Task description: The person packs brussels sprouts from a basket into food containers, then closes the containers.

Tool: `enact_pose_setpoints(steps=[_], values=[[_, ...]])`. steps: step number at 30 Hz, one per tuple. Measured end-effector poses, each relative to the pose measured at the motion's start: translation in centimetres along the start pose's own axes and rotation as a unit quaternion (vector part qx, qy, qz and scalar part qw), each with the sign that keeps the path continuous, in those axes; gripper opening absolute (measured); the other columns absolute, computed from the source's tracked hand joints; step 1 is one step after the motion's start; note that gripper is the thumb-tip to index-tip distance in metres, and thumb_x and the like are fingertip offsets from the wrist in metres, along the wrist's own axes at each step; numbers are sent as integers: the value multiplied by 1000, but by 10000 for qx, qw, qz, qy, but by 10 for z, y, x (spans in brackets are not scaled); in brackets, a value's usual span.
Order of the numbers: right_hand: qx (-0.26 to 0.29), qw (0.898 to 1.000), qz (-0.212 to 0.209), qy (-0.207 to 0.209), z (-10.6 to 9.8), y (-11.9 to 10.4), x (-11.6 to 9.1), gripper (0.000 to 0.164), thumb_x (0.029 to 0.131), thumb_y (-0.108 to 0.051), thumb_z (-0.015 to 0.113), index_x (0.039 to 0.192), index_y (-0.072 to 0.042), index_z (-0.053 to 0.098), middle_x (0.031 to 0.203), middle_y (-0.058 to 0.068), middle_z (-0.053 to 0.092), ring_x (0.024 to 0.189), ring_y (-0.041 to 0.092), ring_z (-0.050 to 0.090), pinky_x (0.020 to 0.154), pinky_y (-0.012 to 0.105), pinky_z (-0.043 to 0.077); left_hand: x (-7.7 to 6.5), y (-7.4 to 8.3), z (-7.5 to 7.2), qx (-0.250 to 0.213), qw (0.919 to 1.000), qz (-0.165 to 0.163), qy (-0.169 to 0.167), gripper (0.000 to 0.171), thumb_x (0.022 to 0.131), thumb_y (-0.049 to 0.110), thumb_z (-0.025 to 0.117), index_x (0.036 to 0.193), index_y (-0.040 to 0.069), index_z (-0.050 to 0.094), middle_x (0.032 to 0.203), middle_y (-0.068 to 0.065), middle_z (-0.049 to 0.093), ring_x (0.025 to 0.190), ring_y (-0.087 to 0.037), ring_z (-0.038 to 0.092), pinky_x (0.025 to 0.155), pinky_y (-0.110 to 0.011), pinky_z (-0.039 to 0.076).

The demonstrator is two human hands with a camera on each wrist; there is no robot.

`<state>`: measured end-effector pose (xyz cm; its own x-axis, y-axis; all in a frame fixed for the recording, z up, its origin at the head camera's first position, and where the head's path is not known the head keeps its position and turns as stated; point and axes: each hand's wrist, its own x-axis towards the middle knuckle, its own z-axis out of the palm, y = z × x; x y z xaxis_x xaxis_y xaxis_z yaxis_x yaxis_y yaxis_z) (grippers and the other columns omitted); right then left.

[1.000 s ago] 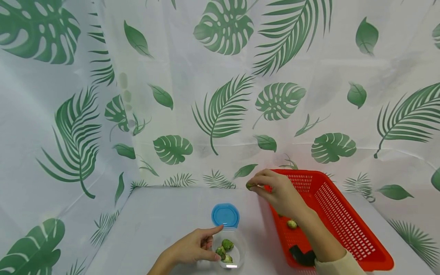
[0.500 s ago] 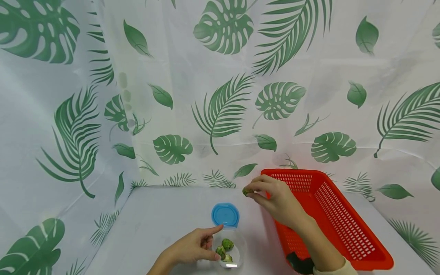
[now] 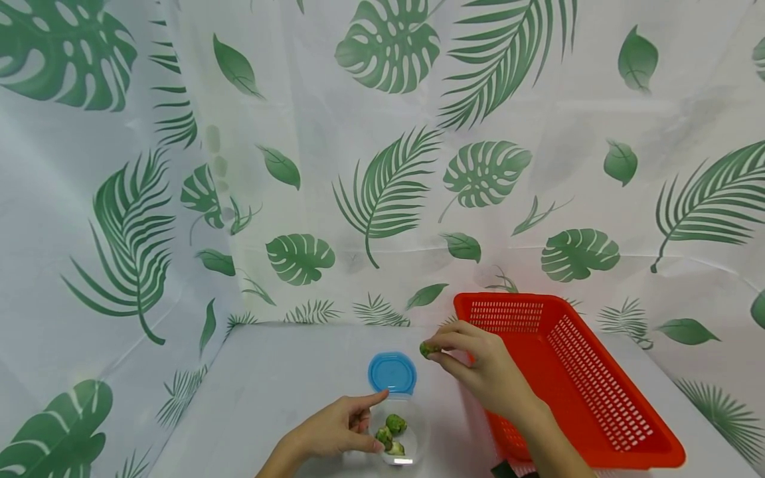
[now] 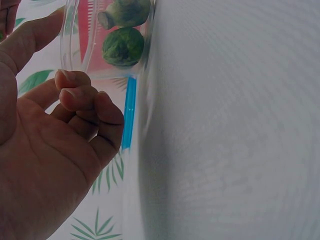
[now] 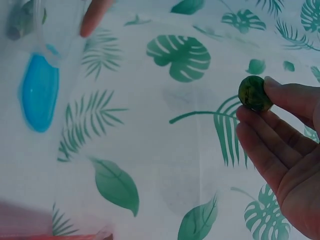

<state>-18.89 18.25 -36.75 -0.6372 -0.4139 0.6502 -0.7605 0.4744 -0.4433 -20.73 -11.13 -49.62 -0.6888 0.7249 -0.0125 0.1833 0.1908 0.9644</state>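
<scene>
One sprout (image 5: 254,94), likely light and firm, we'd pinch by its sides, as right hand (image 3: 487,368) does, left hand (image 3: 335,425) gripping the tub (image 3: 411,437).

And across the upper frame a creased white backdrop (image 3: 323,133) is seen, with a split leaf (image 3: 66,56) printed at upper left and a feathery palm frond (image 3: 711,202) at the right edge, while toward lower left a pale tabletop (image 3: 281,368) is shown.
</scene>
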Motion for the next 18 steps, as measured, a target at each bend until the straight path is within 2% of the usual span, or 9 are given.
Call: enact_pose_setpoints(steps=[7, 18], values=[[90, 9999, 77, 58, 3, -5, -9, 34, 84, 1, 83, 108, -24, 79, 106, -12, 72, 98, 7, 70, 83, 20, 59, 0, -2, -1, -57, 10000, -28, 5, 83, 91, 15, 82, 161, 6, 38, 81, 4, 47, 62, -3, 36, 55, -17, 33], [491, 9986, 179, 86, 8, -4, -19, 31, 87, 0, 81, 109, -21, 79, 104, -8, 73, 93, 9, 71, 80, 21, 60, 1, -2, -1, -26, 10000, 34, -36, 83, 92, 14, 81, 161, 6, 37, 81, 3, 49, 61, -2, 36, 56, -17, 34]])
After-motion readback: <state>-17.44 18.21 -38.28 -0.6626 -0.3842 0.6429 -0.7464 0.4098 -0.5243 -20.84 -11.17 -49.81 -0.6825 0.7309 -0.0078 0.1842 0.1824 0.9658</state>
